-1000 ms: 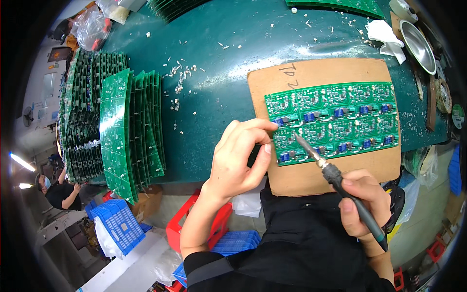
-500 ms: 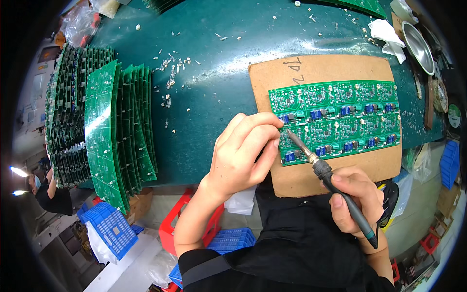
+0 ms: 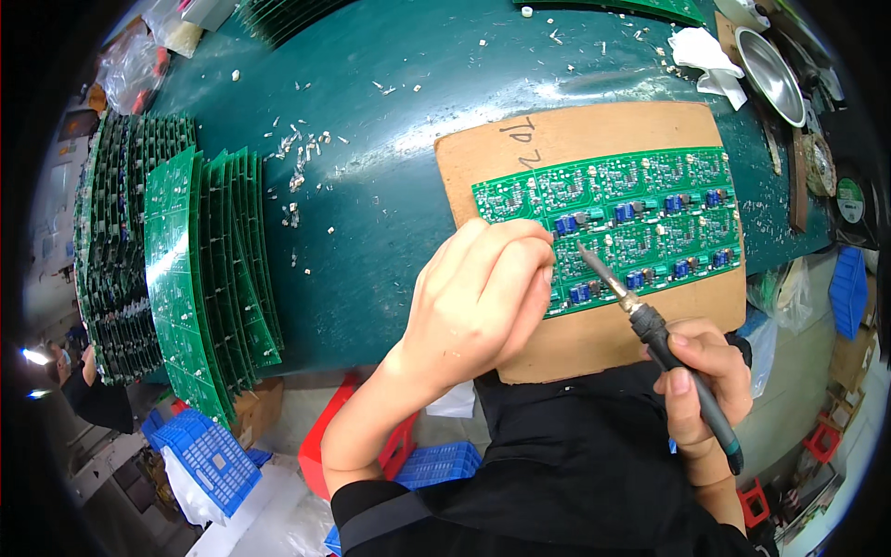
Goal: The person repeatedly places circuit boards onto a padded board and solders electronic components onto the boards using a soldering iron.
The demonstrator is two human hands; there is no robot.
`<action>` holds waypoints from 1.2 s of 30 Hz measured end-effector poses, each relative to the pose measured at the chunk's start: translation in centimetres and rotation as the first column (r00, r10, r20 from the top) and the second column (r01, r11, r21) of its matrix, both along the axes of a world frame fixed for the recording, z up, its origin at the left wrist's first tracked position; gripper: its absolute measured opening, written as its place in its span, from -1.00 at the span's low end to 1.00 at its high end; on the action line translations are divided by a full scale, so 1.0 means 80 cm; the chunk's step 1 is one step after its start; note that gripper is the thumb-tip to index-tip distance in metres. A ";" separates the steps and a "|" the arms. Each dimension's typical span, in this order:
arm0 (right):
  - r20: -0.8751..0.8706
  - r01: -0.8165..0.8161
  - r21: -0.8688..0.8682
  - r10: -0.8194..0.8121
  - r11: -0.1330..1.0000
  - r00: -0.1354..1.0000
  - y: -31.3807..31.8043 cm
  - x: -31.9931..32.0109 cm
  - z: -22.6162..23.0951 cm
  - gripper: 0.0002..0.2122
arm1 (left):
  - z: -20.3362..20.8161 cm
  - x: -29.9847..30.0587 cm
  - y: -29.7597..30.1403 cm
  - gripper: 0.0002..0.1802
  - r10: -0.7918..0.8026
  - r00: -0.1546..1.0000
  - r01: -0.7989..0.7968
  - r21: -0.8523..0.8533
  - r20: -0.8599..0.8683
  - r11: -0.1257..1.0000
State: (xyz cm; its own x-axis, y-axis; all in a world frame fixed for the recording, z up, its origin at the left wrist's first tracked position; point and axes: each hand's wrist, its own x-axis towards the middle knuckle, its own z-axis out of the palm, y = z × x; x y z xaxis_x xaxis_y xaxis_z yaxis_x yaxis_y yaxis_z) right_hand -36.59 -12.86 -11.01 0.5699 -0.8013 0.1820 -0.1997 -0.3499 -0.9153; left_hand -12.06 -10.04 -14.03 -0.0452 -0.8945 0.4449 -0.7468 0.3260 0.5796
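A green circuit board panel (image 3: 637,243) with rows of small white and blue parts lies on a brown cardboard sheet (image 3: 608,339). In my right hand (image 3: 707,379) is a soldering iron (image 3: 661,339), gripped like a pen. Its tip points up and left, at or just over the panel's middle, near the second column of blue parts. My left hand (image 3: 483,295) covers the panel's left part, thumb and fingers pinched together close to the iron's tip. Whatever sits in that pinch is hidden or too small to name.
Upright stacks of green boards (image 3: 176,278) stand at the table's left. Small white bits (image 3: 299,153) are scattered over the green table (image 3: 371,186). A metal bowl (image 3: 770,79) and white tissue (image 3: 707,60) lie far right. Blue baskets (image 3: 209,459) and a red stool (image 3: 325,446) are below.
Both hands have moved right along the panel, and the iron's tip now points at the neighbouring column of parts. The whole view has shifted slightly.
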 end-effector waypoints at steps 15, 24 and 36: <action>0.088 -0.046 -0.114 0.057 0.992 0.994 -0.019 0.000 -0.011 -0.78 | 0.002 -0.007 -0.009 -0.80 0.015 0.995 -0.016 0.018 0.103 1.000; 0.086 0.172 0.005 -0.172 0.985 0.981 -0.017 -0.042 -0.002 -0.81 | 0.015 -0.036 -0.027 -0.80 -0.017 0.998 0.020 0.039 -0.063 0.999; 0.113 0.091 -0.045 -0.086 0.995 0.990 -0.035 -0.035 -0.013 -0.81 | 0.007 -0.049 -0.046 -0.80 -0.043 0.999 0.041 0.073 0.018 0.996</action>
State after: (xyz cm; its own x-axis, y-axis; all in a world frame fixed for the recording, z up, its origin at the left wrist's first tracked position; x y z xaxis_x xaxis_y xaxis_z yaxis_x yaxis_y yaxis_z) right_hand -39.40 -15.62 -12.07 0.4713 -0.8360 0.2810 -0.1297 -0.3808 -0.9155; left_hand -15.98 -13.72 -13.49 -0.0915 -0.9214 0.3777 -0.7449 0.3151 0.5881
